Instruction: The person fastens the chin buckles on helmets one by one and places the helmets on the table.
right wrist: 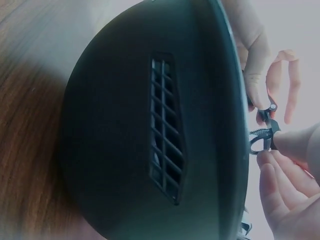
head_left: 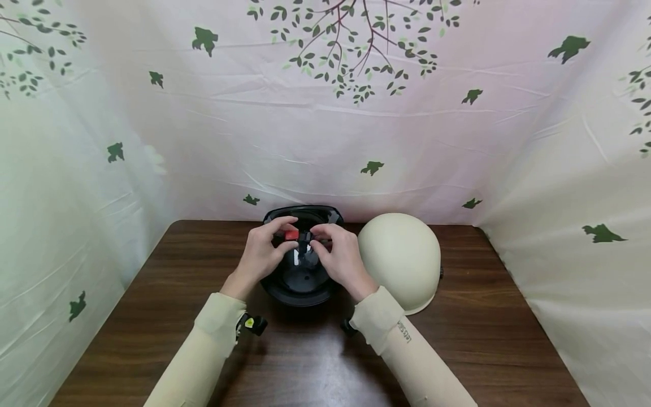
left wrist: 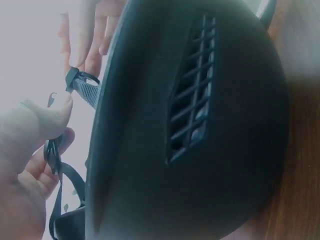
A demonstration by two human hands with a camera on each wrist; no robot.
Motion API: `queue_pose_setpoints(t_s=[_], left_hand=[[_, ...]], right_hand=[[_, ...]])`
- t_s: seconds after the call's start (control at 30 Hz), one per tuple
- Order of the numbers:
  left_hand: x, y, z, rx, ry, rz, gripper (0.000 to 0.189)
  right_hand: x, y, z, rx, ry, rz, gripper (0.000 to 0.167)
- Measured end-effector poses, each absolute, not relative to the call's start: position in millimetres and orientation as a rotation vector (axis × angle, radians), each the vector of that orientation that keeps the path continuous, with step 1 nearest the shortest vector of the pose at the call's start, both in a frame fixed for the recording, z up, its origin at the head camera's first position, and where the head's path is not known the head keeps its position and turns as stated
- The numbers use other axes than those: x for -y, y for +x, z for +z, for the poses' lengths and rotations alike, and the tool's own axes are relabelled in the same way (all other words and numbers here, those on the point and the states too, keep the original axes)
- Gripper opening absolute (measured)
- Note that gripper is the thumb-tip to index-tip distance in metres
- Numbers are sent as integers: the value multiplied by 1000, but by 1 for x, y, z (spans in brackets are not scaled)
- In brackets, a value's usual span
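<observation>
Head view: over the upturned black helmet [head_left: 301, 299], the left hand [head_left: 261, 251] is pinching the red clip [head_left: 291, 235] while the right hand [head_left: 342, 255] is pinching the black clip [head_left: 307, 237], which is sitting just to its right.

Upturned black helmet [head_left: 301, 298], buckle [head_left: 291, 235] apparently partly red

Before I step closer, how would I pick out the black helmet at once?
Start at the dark wooden table and look toward its far edge. There the black helmet lies open side up, its straps held by the left hand and right hand. Unlike the cream helmet on its right, which shows a smooth dome, it shows its hollow inside.
</observation>
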State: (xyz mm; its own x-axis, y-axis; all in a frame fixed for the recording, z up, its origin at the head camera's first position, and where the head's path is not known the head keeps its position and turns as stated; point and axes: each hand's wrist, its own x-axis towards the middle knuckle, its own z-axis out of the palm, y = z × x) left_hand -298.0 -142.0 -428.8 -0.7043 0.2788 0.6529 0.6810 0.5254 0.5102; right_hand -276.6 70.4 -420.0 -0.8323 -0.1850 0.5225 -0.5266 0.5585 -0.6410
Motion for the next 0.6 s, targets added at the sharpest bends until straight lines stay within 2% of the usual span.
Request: queue_pose_setpoints(t_s=[0.6], left_hand=[[138,-296,-427,2222,-833,-1102,53]], right_hand=[[-69,-277,-417,2376,643,1191,24]])
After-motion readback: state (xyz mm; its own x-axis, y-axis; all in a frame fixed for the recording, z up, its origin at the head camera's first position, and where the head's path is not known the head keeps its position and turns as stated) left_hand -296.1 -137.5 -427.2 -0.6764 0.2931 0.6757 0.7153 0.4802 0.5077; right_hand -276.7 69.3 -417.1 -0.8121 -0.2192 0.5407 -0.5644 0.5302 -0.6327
